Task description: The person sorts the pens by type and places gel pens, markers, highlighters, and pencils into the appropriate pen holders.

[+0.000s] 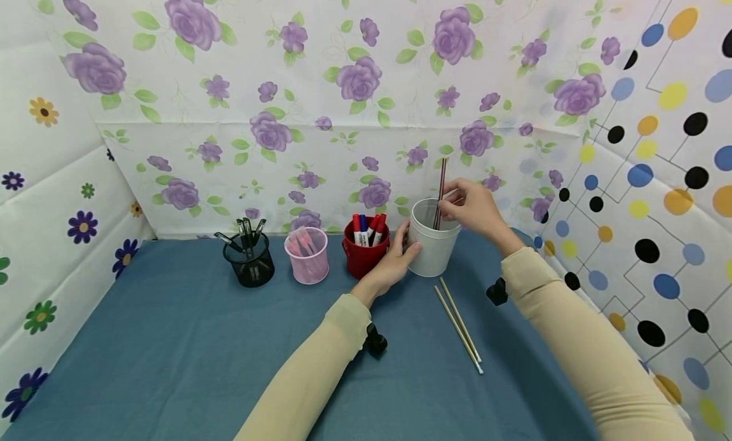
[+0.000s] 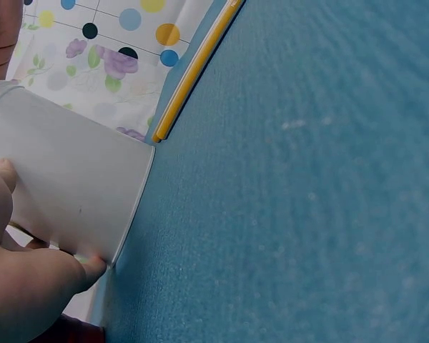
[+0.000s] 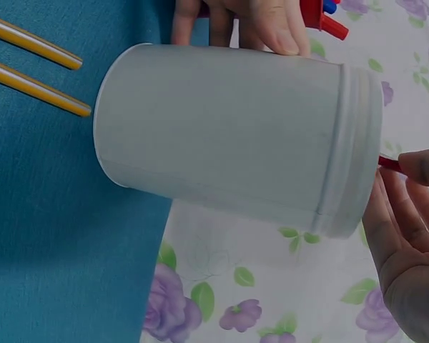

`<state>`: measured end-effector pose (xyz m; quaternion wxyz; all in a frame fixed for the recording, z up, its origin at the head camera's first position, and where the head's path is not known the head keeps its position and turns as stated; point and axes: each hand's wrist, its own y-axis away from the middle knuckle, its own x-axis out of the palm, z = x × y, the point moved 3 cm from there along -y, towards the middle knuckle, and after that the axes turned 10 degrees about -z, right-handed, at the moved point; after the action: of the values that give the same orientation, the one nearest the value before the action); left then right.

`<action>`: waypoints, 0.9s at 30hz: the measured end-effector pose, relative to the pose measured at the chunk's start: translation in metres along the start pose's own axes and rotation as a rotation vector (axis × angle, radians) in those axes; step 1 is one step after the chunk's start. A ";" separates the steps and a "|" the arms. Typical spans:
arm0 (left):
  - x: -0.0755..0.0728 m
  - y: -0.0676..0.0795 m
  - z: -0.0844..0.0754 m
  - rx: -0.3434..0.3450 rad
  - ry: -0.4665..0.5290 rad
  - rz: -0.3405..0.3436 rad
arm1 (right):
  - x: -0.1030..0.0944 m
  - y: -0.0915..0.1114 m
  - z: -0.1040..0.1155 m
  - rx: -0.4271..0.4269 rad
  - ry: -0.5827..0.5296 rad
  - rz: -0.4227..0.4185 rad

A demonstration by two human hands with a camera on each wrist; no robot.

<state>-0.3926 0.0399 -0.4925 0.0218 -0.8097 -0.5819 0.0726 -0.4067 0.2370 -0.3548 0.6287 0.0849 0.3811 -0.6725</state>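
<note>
A white bucket (image 1: 433, 253) stands upright at the back right. My left hand (image 1: 393, 263) holds it from the left side, thumb toward the front and fingers around the wall. Above the bucket's mouth my right hand (image 1: 473, 206) pinches thin dark red pencils (image 1: 443, 177). Their lower ends are inside the bucket, hidden by its wall, and the upper ends rise above my fingers. In the right wrist view only a short red piece (image 3: 390, 163) shows between thumb and fingers, at the bucket's rim. Two yellow pencils (image 1: 458, 329) lie side by side on the table before the bucket.
Left of the bucket stand a red holder (image 1: 364, 261) of markers, a pink cup (image 1: 311, 268) with pink-capped items, and a black mesh cup (image 1: 254, 272) with dark-handled tools. Blue cloth (image 1: 189, 346) covers the table. Patterned curtains (image 1: 320, 98) close off the back and sides.
</note>
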 end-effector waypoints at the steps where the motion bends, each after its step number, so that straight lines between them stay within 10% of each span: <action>1: 0.000 -0.001 0.001 -0.005 0.001 -0.002 | 0.001 0.000 -0.001 0.003 -0.001 0.000; 15: 0.001 -0.008 0.011 -0.010 0.002 -0.004 | -0.001 0.007 -0.002 0.012 0.009 -0.003; 27: 0.000 -0.006 0.007 0.011 -0.006 0.000 | -0.042 0.028 -0.005 -0.037 0.123 -0.066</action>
<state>-0.3994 0.0415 -0.4991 0.0245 -0.8094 -0.5815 0.0779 -0.3751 0.2749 -0.3444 0.5831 0.1018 0.4339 -0.6792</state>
